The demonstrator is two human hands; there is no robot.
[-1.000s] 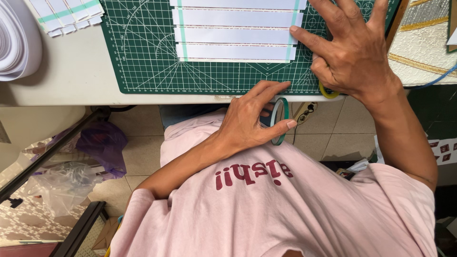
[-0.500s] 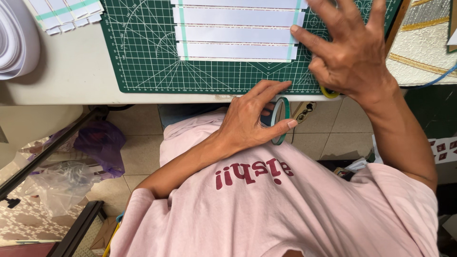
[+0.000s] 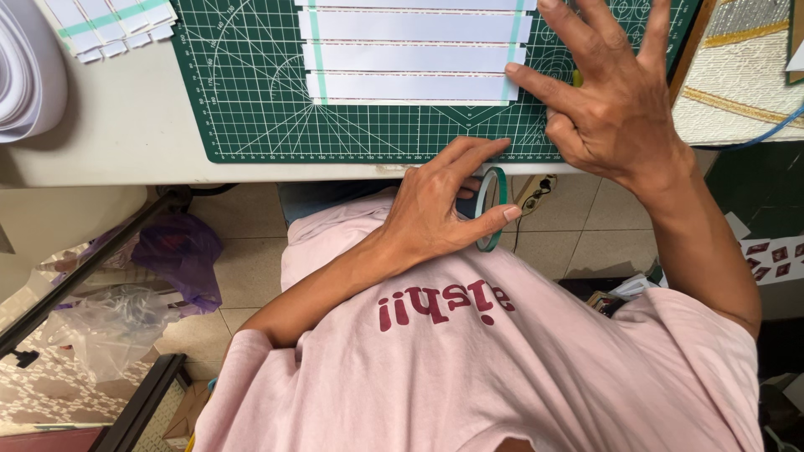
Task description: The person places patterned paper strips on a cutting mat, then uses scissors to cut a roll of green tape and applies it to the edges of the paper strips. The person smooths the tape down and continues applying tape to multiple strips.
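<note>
My left hand [image 3: 444, 201] grips a green tape roll [image 3: 496, 209] just below the table's front edge, thumb and fingers pinching it. My right hand [image 3: 607, 92] rests with fingers spread on the green cutting mat [image 3: 251, 100], its fingertips against the right ends of several white paper strips [image 3: 410, 59]. Thin green tape lines [image 3: 316, 50] run down both ends of the strips. A small yellow thing shows between the right hand's fingers; I cannot tell what it is.
A stack of taped white strips [image 3: 109, 25] lies at the table's far left beside a white paper roll [image 3: 25, 75]. A woven mat [image 3: 745, 67] lies to the right. Plastic bags [image 3: 159, 259] sit on the tiled floor below.
</note>
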